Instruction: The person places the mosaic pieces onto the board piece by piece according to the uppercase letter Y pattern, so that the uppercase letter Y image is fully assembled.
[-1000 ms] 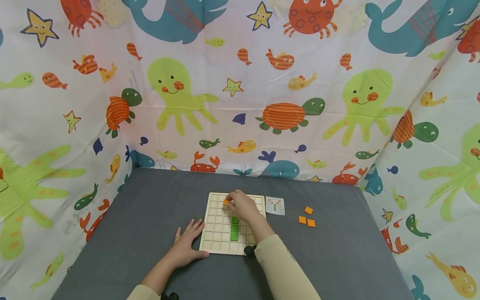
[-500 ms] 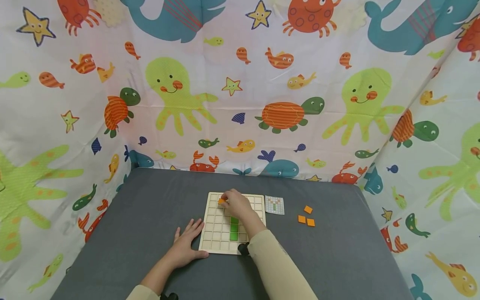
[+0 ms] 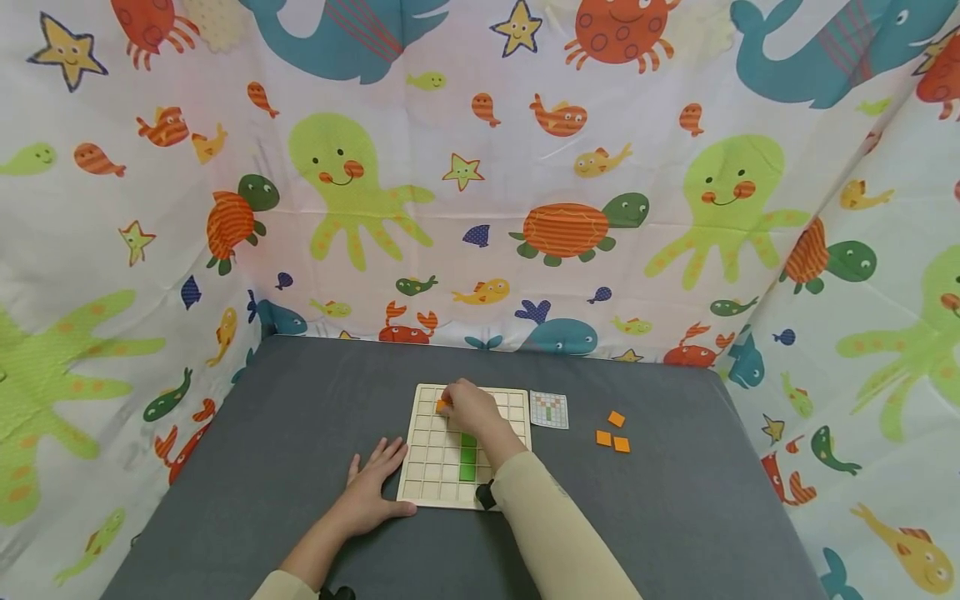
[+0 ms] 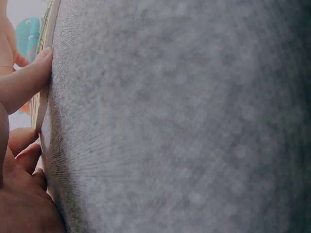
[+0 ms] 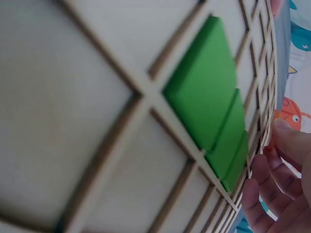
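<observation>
A wooden grid board (image 3: 431,454) lies on the grey table, with a column of green square tiles (image 3: 468,460) set in its cells. Over the far part of the board, my right hand (image 3: 472,410) pinches an orange square tile (image 3: 441,407) between thumb and fingers. The right wrist view shows that tile (image 5: 276,114) only as a sliver at the fingertips, at board level. My left hand (image 3: 369,498) lies flat with fingers spread, its fingertips and thumb touching the board's left and near-left edge. Part of the board is hidden under the right hand and sleeve.
Right of the board lies a small printed pattern card (image 3: 549,410) with a coloured grid. Farther right, three loose orange tiles (image 3: 616,419) rest on the table (image 3: 675,517). A sea-animal curtain (image 3: 450,225) surrounds the back and sides.
My right hand has shifted slightly left with the orange tile, then lowered a touch at the same spot. The left hand stays at the board's edge.
</observation>
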The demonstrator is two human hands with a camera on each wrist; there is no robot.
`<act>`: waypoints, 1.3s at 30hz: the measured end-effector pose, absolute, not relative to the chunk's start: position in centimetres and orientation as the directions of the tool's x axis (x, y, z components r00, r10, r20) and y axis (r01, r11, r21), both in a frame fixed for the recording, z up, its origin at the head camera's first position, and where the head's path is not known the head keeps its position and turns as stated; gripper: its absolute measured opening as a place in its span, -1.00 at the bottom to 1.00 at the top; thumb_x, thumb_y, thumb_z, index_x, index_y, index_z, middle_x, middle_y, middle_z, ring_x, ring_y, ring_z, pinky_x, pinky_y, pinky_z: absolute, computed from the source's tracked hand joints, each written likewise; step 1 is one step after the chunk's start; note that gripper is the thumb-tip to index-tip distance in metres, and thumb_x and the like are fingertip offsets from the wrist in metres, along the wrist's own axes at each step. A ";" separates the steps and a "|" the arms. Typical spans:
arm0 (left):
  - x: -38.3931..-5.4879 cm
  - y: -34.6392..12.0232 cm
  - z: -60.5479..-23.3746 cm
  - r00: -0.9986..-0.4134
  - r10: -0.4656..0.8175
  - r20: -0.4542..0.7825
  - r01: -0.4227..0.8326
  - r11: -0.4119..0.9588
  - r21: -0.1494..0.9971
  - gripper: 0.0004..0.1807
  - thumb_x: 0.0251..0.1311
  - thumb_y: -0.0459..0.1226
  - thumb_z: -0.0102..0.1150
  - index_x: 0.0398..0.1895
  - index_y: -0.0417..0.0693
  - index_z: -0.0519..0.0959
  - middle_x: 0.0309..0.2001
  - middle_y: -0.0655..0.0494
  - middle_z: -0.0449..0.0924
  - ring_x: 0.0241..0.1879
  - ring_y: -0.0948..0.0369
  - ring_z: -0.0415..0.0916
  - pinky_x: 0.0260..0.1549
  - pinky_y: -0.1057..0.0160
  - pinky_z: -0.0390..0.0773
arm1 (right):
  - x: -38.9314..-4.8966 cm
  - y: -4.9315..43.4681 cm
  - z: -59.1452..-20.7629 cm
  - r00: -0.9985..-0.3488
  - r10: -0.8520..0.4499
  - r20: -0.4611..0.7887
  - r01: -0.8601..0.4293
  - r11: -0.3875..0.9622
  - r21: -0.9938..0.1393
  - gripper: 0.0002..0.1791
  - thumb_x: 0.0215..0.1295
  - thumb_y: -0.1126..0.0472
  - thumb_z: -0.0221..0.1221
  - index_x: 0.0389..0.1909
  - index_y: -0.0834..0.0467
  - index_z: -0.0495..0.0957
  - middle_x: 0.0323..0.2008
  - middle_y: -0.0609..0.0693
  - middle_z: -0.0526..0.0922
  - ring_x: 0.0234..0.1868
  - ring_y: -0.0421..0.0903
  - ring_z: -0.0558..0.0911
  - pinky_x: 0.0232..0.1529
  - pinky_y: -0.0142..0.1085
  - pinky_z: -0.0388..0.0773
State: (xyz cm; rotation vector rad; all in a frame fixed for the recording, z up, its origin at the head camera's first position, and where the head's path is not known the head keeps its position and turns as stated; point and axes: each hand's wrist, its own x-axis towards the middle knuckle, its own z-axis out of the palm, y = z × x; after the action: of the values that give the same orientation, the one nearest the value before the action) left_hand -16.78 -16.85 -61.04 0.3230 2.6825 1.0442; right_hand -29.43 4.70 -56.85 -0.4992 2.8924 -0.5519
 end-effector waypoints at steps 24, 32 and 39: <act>-16.9 -16.8 -61.3 -0.945 0.291 -0.150 0.121 0.736 0.666 0.17 -0.12 0.13 0.56 0.58 0.04 0.19 0.61 0.04 0.06 0.62 -0.09 -0.20 0.42 -0.39 -0.44 | -29.8 4.6 -57.5 -0.933 -0.349 -0.087 -0.290 0.874 -0.391 -0.67 0.22 0.04 0.43 0.01 -0.04 0.71 -0.15 -0.10 0.60 -0.16 -0.14 0.61 -0.14 -0.19 0.63; -16.8 -16.7 -61.0 -0.944 0.295 -0.145 0.120 0.718 0.685 0.16 -0.11 0.10 0.57 0.58 -0.01 0.20 0.60 0.01 0.06 0.62 -0.11 -0.21 0.41 -0.40 -0.46 | -29.5 5.5 -56.2 -0.936 -0.343 -0.081 -0.263 0.831 -0.490 -0.66 0.37 0.03 0.30 0.13 -0.05 0.66 -0.04 -0.07 0.64 -0.03 -0.07 0.63 -0.07 -0.11 0.64; -16.8 -16.7 -61.2 -0.950 0.269 -0.160 0.096 0.737 0.669 0.15 -0.10 0.09 0.57 0.58 0.06 0.20 0.61 0.08 0.04 0.63 -0.05 -0.22 0.43 -0.37 -0.47 | -28.7 6.6 -54.1 -0.943 -0.331 -0.034 -0.256 0.787 -0.562 -0.61 0.38 0.03 0.28 0.19 0.00 0.64 0.01 -0.03 0.64 -0.02 -0.04 0.63 -0.11 -0.13 0.63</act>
State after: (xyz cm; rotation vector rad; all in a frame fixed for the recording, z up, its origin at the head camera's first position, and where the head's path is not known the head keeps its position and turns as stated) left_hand -16.84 -16.66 -61.21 0.2887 2.6931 1.0169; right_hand -28.75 6.58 -54.14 -0.4691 2.8453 -0.8667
